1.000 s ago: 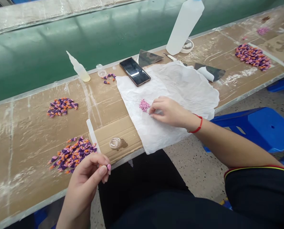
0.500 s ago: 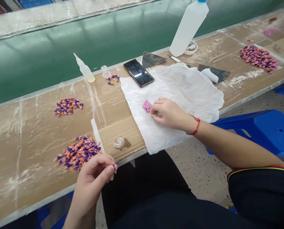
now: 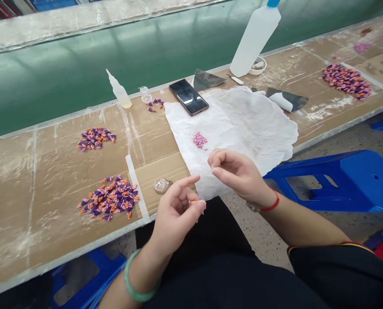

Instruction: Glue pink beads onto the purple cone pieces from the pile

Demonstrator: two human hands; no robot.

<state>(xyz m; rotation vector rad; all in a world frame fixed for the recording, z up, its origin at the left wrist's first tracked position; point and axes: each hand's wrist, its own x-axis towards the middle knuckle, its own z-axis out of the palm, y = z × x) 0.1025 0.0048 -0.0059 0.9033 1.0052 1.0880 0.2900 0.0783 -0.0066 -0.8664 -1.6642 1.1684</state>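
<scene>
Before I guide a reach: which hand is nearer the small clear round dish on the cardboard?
Left. The left hand is just right of the clear dish and nearer the person; the right hand is farther right, by the white paper.

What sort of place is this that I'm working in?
Probably a workshop or factory floor for small handmade parts. A long green surface, possibly a conveyor belt, runs behind the cardboard-covered bench, a pile of small purple and orange pieces lies there, and a blue plastic stool stands alongside.
</scene>
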